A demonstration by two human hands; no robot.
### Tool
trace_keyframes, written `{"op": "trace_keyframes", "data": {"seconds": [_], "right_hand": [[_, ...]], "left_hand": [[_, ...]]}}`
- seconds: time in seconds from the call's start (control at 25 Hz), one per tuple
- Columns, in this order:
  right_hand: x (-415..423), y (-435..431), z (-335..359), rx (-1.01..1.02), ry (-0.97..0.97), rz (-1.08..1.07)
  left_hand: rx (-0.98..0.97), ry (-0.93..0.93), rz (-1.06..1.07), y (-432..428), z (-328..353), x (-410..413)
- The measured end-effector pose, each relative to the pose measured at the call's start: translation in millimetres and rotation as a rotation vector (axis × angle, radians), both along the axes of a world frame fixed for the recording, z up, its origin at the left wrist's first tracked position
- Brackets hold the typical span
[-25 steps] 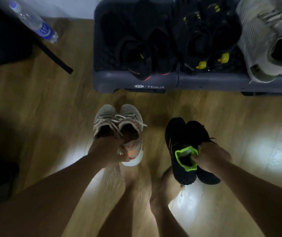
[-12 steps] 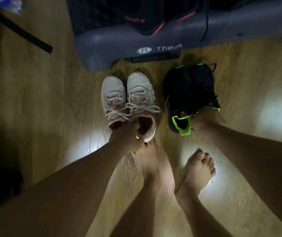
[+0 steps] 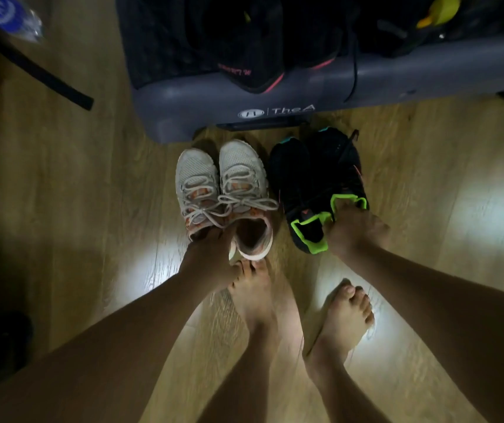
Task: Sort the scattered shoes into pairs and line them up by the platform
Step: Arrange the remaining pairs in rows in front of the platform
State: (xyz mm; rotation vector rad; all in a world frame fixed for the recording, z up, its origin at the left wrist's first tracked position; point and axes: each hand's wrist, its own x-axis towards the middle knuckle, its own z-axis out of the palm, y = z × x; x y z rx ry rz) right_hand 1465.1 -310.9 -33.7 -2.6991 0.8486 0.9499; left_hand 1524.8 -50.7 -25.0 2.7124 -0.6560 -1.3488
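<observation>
A pair of white laced sneakers (image 3: 223, 190) with orange trim stands side by side on the wood floor, toes close to the grey platform (image 3: 305, 96). My left hand (image 3: 211, 254) grips their heels from behind. Right of them sits a pair of black sneakers (image 3: 317, 184) with neon-green collars, toes also toward the platform. My right hand (image 3: 354, 230) pinches the black pair at the collars. Both pairs appear to rest on the floor.
Dark shoes with red trim (image 3: 262, 59) and one with a yellow tab (image 3: 437, 10) lie on the platform. A water bottle (image 3: 6, 16) and a black strap (image 3: 46, 77) lie at the upper left. My bare feet (image 3: 299, 309) stand just behind the pairs.
Both hands have carried their pairs forward toward the platform and set them down near its front edge. The camera has tilted lower and closer.
</observation>
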Motion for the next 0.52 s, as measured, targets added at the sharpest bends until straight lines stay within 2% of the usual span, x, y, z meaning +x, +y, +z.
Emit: {"op": "trace_keyframes", "data": {"seconds": [0.12,0.2,0.28,0.52], "right_hand": [[-4,-2,-6,0.096,0.121,-0.086],[-9,-9,-3,0.174,0.135,-0.153],[-13,-17,14,0.238,0.100,-0.149],[-21,-38,154,0.284,-0.010,-0.163]], "left_hand": [[0.058,0.029,0.001,-6,-5,4],[0.129,0.093,-0.013,-10,-2,12],[0.143,0.080,-0.035,-16,12,17],[0.020,0.024,-0.046,-58,171,26]]}}
